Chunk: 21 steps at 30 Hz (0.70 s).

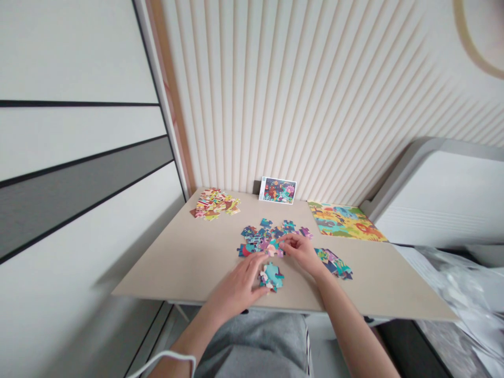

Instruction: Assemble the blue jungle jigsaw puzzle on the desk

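My right hand (301, 251) reaches over a loose cluster of dark blue, teal and pink jigsaw pieces (262, 236), its fingertips pinching a pink-and-teal piece (274, 250) at the cluster's near edge. My left hand (236, 290) lies just left of a small heap of teal and white jigsaw pieces (271, 277), fingertips at its edge, holding nothing I can see. Right of my right hand lies a smaller group of dark and teal pieces (334, 263).
A beige board (169, 262) carries everything. Beyond it stand a small picture card (277, 190) against a ribbed cream wall (295, 94), a yellow-and-pink piece pile (214, 203) and a colourful animal puzzle sheet (346, 221). Clear plastic (460, 283) lies right.
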{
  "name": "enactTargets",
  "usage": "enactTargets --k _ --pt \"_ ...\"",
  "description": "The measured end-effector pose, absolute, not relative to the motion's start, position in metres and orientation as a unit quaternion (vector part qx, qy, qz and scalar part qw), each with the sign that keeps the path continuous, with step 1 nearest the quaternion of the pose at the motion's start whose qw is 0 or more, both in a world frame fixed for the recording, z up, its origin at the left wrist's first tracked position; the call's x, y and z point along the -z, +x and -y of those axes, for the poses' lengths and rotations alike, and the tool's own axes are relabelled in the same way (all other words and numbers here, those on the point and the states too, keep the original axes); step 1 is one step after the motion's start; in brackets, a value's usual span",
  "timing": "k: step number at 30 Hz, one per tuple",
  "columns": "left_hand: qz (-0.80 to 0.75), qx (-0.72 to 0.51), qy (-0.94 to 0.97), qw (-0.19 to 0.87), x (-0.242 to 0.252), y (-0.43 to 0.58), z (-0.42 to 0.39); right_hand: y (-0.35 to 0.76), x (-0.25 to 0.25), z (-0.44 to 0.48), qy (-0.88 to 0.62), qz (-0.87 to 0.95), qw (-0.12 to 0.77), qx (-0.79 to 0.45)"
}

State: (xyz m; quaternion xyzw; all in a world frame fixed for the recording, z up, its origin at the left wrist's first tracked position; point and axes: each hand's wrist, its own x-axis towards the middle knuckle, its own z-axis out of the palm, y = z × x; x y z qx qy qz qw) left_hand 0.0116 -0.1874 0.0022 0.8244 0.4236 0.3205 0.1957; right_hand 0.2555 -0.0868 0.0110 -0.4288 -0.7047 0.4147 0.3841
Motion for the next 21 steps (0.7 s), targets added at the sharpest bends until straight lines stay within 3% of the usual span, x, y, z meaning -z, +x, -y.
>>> enactTargets --k 3,6,9,13,17,21 --pt "-0.445 -0.334 0.808 0.193 0.002 0.011 0.185 0.246 -0.013 0.094 -0.390 0.765 0.328 -0.393" --pt "-0.434 -0.308 0.825 0.190 0.001 0.010 0.183 0.241 -0.012 0.094 -0.376 0.815 0.327 -0.295" --pt "-0.408 -0.276 0.852 0.176 -0.005 0.010 0.184 0.238 -0.008 0.088 -0.424 0.815 0.344 -0.193" --pt "-0.399 -0.271 0.859 0.169 -0.009 0.012 0.185 0.238 0.001 0.083 -0.461 0.828 0.297 -0.117" --pt "-0.396 -0.272 0.858 0.183 -0.010 0.011 0.187 0.239 0.004 0.082 -0.466 0.820 0.305 -0.129" --pt "-0.386 -0.269 0.861 0.192 -0.012 0.011 0.188 0.243 0.000 0.083 -0.466 0.778 0.361 -0.218"
